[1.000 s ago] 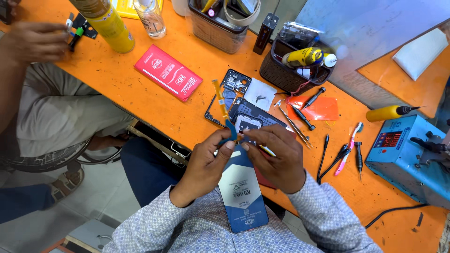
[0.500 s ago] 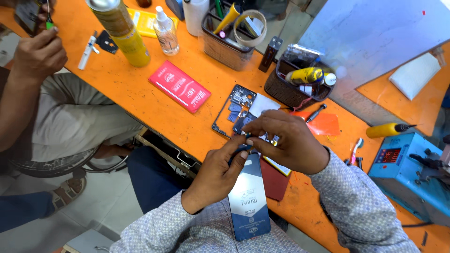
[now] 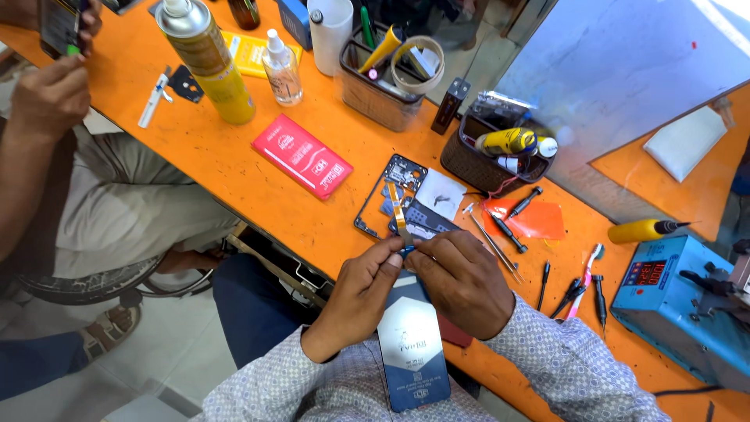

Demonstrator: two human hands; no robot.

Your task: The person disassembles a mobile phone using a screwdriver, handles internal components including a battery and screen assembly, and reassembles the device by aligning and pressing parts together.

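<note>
Head view: both hands (image 3: 414,285) pinch an upright flex ribbon (image 3: 400,219), pointing away.

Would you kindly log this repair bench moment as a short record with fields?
Surface: orange table
Left hand: pinching a thin orange flex strip
Right hand: fingertips meeting the left at the strip's lower end
Below the hands: blue card
Behind the strip: opened phone frame
Nearby: red packet, blue box unit, yellow spray can
Co-worker's hand: at far left
</note>
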